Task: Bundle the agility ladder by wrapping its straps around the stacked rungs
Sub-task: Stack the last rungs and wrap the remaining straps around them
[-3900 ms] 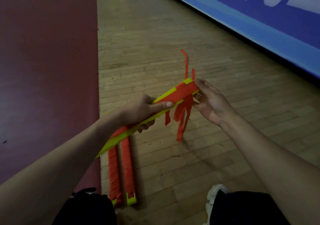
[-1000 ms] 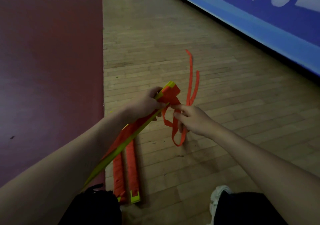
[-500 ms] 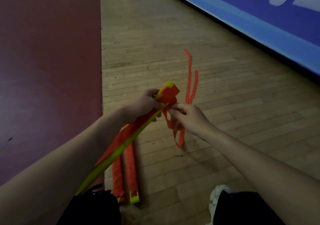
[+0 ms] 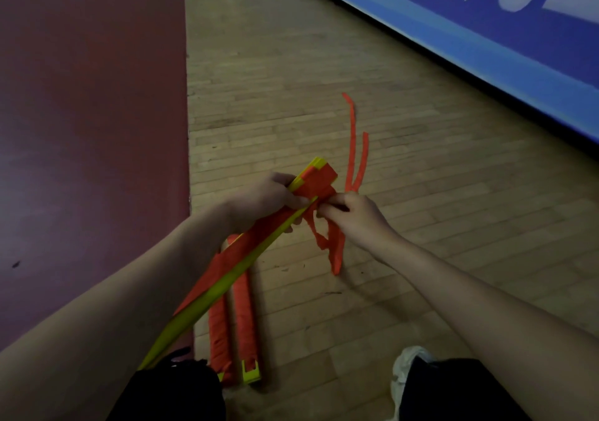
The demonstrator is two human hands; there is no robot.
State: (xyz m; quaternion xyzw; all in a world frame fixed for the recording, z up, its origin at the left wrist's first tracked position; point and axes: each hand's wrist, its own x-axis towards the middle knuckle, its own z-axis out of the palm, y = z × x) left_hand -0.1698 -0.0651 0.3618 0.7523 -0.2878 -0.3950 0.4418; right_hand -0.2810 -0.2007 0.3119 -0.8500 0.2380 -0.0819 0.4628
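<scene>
A stack of yellow rungs [image 4: 227, 278] with orange strap wound over its top slants from my lap up to the middle of the view. My left hand [image 4: 259, 198] grips the stack near its far end, thumb pressed on the orange wrap. Just right of it, my right hand [image 4: 353, 216] pinches the orange straps [image 4: 334, 245] against the stack's edge. Loose strap loops hang below that hand, and two strap ends [image 4: 355, 151] trail away over the floor.
Two wrapped orange bundles [image 4: 235, 330] lie side by side on the wooden floor [image 4: 324, 64] under the stack. A dark red mat [image 4: 90, 112] fills the left. A blue banner [image 4: 486, 31] runs along the right. My knees and a white shoe [image 4: 405, 365] sit at the bottom.
My right hand has moved up from below the stack's tip to pinch the straps right beside my left thumb. The hanging loops have shortened. The stack stays in my left hand.
</scene>
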